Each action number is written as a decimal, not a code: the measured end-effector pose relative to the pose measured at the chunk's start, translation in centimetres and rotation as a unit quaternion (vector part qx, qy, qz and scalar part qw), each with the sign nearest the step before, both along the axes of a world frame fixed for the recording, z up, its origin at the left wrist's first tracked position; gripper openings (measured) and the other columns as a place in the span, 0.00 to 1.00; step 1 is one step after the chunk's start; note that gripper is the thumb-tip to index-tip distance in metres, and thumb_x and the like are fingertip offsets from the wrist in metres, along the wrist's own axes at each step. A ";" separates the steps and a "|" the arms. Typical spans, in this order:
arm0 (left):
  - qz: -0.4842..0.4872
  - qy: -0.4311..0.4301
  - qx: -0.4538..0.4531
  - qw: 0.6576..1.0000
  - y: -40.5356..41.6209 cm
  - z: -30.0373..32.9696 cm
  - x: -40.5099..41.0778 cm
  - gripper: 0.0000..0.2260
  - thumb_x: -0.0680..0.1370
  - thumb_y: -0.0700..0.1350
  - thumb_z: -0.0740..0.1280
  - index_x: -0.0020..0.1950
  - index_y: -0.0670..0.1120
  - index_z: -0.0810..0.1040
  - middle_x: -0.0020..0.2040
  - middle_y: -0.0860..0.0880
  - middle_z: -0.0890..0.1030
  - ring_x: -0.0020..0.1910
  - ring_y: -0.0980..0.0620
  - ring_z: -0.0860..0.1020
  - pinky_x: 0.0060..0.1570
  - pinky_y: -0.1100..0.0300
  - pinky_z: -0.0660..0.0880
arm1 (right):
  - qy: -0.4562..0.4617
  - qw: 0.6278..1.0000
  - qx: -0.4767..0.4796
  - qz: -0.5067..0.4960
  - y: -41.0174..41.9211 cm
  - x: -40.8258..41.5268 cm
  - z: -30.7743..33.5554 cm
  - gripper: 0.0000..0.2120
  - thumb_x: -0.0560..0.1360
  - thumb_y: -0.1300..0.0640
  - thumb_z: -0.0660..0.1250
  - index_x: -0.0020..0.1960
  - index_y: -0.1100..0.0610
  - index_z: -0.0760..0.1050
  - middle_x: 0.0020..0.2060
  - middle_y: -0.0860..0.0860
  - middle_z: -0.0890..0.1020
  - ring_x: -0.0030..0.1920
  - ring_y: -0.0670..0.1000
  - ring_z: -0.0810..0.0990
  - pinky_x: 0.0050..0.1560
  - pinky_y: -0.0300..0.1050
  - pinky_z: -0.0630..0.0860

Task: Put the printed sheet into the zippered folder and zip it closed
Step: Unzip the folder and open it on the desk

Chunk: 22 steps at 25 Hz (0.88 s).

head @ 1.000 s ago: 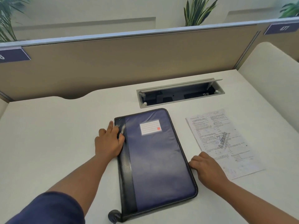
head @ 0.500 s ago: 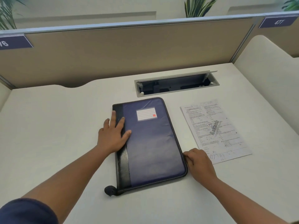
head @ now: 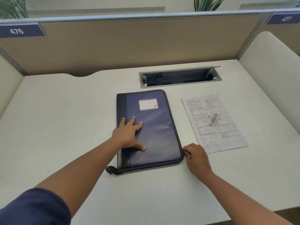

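The zippered folder [head: 151,129] is lying flat and closed on the white desk [head: 65,127], roughly at its centre, with its long sides running away from the person. Its cover is dark blue with a black band down the left side, and a white lined label [head: 148,104] with a small red square is showing near the far end. A black tab [head: 110,170] is sticking out at the near left corner.

The left hand [head: 128,135] is resting palm-down on the near left part of the cover, fingers straight and spread, thumb stretched toward the near edge; it is pressing, not gripping. The right hand [head: 195,157] is sitting at the folder's near right corner with its fingers curled against the zippered edge. Whether they are pinching a zipper pull cannot be told, since the fingertips are hidden.

The printed sheet [head: 212,122] is lying flat on the desk just to the right of the folder, apart from it, slightly skewed, its near left corner close beside the right hand.

Beyond the folder, a recessed cable tray [head: 180,77] with its lid raised is sitting in the desk. A tan partition [head: 129,44] is standing behind, carrying plates numbered 476 [head: 17,31] and 477 [head: 284,19].
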<state>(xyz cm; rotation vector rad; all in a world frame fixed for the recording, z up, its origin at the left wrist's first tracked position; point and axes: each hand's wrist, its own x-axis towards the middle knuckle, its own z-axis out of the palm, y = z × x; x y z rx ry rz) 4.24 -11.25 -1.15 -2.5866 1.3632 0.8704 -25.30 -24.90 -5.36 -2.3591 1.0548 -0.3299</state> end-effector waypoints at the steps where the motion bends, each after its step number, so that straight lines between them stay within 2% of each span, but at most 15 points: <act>1: 0.001 -0.001 0.002 1.000 -0.1 -0.1 0.0 0.59 0.57 0.76 0.74 0.81 0.65 0.47 0.83 0.56 0.41 0.81 0.40 0.40 0.72 0.34 0.61 | 0.000 1.000 0.001 0.000 0.4 -0.5 -0.1 0.09 0.74 0.70 0.70 0.45 0.58 0.84 0.40 0.52 0.83 0.43 0.58 0.77 0.42 0.52 0.76; 10: -0.002 -0.017 0.005 1.000 -0.1 -0.6 -0.2 0.58 0.58 0.76 0.73 0.81 0.65 0.47 0.83 0.56 0.41 0.81 0.39 0.41 0.71 0.34 0.62 | -0.035 0.997 0.030 -0.054 5.8 -2.4 -0.9 0.09 0.74 0.69 0.70 0.46 0.57 0.84 0.41 0.48 0.82 0.43 0.52 0.74 0.43 0.45 0.70; 14: 0.002 -0.011 0.004 1.000 0.0 -0.4 -0.5 0.57 0.60 0.75 0.74 0.81 0.64 0.46 0.83 0.55 0.41 0.81 0.38 0.40 0.71 0.32 0.61 | -0.049 0.997 0.022 -0.063 7.4 -2.3 -1.0 0.07 0.75 0.69 0.71 0.47 0.59 0.84 0.41 0.50 0.82 0.42 0.54 0.75 0.43 0.47 0.73; 16: 0.006 -0.008 0.009 1.000 0.1 0.1 -1.3 0.56 0.60 0.75 0.73 0.81 0.64 0.47 0.83 0.53 0.41 0.81 0.37 0.40 0.72 0.29 0.57 | -0.052 0.996 0.021 -0.073 7.6 -2.1 -0.9 0.06 0.75 0.68 0.71 0.47 0.59 0.83 0.41 0.51 0.82 0.42 0.55 0.75 0.42 0.48 0.74; 19: -0.097 -0.045 -0.025 0.994 0.3 0.1 -4.7 0.54 0.59 0.78 0.67 0.80 0.63 0.52 0.84 0.51 0.46 0.81 0.37 0.43 0.74 0.32 0.48 | -0.058 0.993 0.034 -0.096 7.7 -1.9 -0.6 0.05 0.75 0.67 0.71 0.47 0.58 0.83 0.41 0.50 0.83 0.43 0.55 0.76 0.44 0.49 0.75; 20: -0.145 -0.042 -0.048 0.987 0.3 0.0 -6.2 0.52 0.59 0.78 0.67 0.80 0.62 0.55 0.84 0.51 0.49 0.81 0.38 0.44 0.75 0.34 0.50 | -0.062 0.992 0.036 -0.099 7.6 -1.8 -0.6 0.05 0.75 0.66 0.71 0.46 0.58 0.83 0.41 0.50 0.83 0.43 0.55 0.77 0.44 0.50 0.75; 22: -0.208 -0.024 -0.082 0.974 0.0 -0.1 -9.0 0.45 0.64 0.73 0.70 0.77 0.61 0.62 0.82 0.51 0.56 0.80 0.39 0.53 0.71 0.39 0.63 | -0.063 0.992 0.038 -0.102 7.6 -1.9 -0.6 0.05 0.75 0.65 0.71 0.46 0.57 0.83 0.42 0.49 0.84 0.44 0.54 0.77 0.44 0.50 0.76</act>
